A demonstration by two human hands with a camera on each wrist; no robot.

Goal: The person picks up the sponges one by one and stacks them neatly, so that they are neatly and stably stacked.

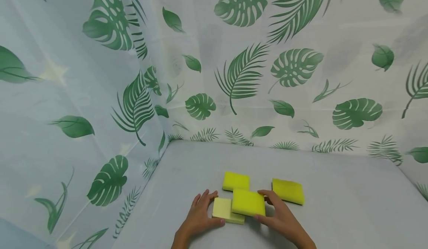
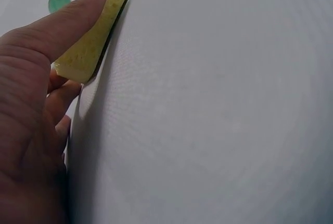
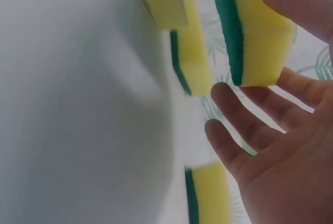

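Note:
Pinched between thumb and fingers of my right hand [image 1: 280, 219] is a bright yellow sponge [image 1: 248, 203]. The right wrist view shows its green scouring layer [image 3: 231, 37] facing the table and a gap below it. A paler yellow sponge [image 1: 221, 207] lies flat, partly covered from above by the held one. My left hand [image 1: 199, 216] grips that pale sponge, thumb on its near edge and fingers at its far side. In the left wrist view the thumb presses the pale sponge's [image 2: 86, 50] porous side.
Another yellow sponge [image 1: 235, 180] lies just behind the held one. A further yellow sponge [image 1: 288, 191] rests to the right, beyond my right hand. The table [image 1: 187, 167] has a pale cover, and leaf-printed curtains [image 1: 240, 130] stand at its back and left.

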